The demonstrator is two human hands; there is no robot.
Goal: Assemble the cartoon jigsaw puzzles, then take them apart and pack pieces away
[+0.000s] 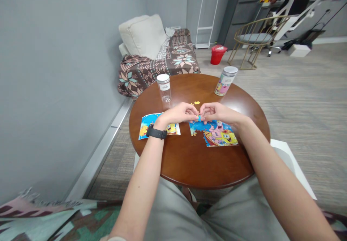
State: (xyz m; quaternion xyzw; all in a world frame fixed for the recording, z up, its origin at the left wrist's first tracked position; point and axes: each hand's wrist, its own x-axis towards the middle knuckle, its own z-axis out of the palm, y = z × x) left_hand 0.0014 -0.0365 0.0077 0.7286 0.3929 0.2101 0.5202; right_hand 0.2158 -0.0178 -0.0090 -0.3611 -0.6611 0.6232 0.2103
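My left hand (182, 112), with a dark watch band at its wrist, and my right hand (218, 111) meet over the table. Their fingertips pinch a small blue jigsaw puzzle piece (199, 118) between them. Just below lies a partly joined jigsaw puzzle (227, 138) with cartoon figures on blue, its left side ragged with gaps. A printed picture sheet (145, 127) in matching colours lies flat under my left wrist, partly covered. Beyond my fingertips are a few loose yellow puzzle pieces (197, 103).
On the round brown table (189, 165) stand a clear jar (166, 93) with a white lid and a printed canister (225, 82). Behind are a covered sofa (179, 58), a red bin (217, 55) and a gold-framed chair (253, 38). A person's arm shows at top right.
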